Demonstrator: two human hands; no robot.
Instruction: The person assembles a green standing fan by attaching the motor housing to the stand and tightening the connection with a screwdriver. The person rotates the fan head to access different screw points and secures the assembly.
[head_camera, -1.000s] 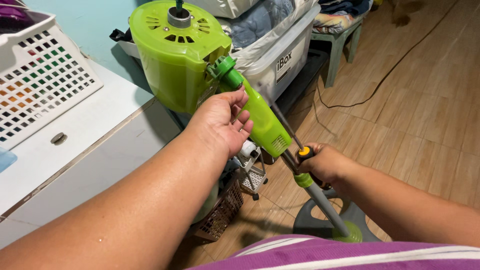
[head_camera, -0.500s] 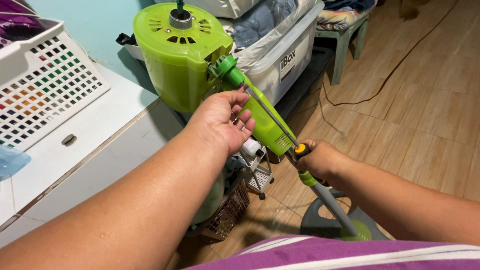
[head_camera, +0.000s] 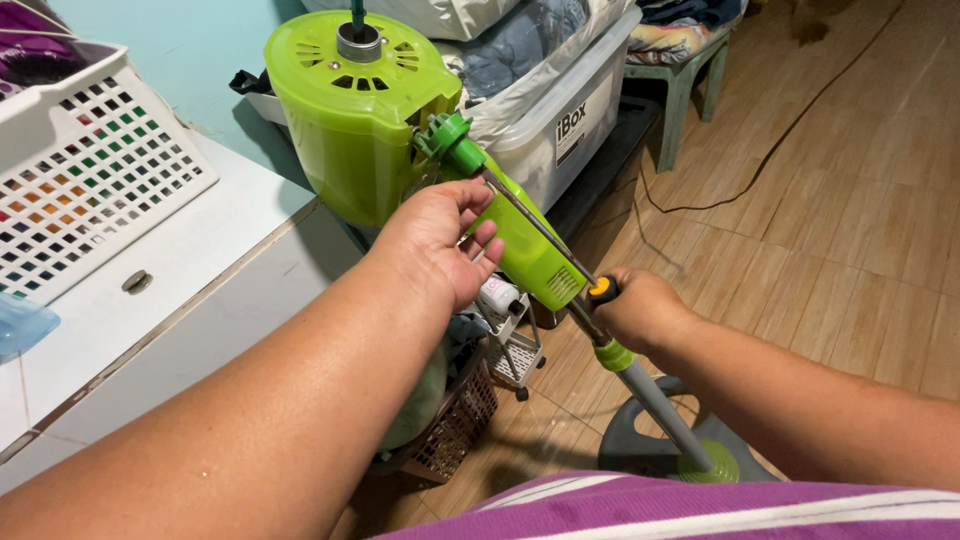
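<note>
Gripping the lime-green plastic neck (head_camera: 520, 245) of a stand fan, the left hand (head_camera: 440, 240) has its fingers curled around it just below the round lime-green motor housing (head_camera: 350, 110). The right hand (head_camera: 640, 312), further down the neck from that housing, is closed around the black-and-orange handle of a long slim screwdriver (head_camera: 545, 240), whose metal shaft runs up along the neck to a point near the dark green knob (head_camera: 452, 135) at the housing's hinge. This looks like the step of working a screw at that joint; whether the tip is seated cannot be told. Next would call for steady bracing and an even turn. Below the housing, a grey pole (head_camera: 655, 410) drops to the round base on the wooden floor (head_camera: 850, 230).
</note>
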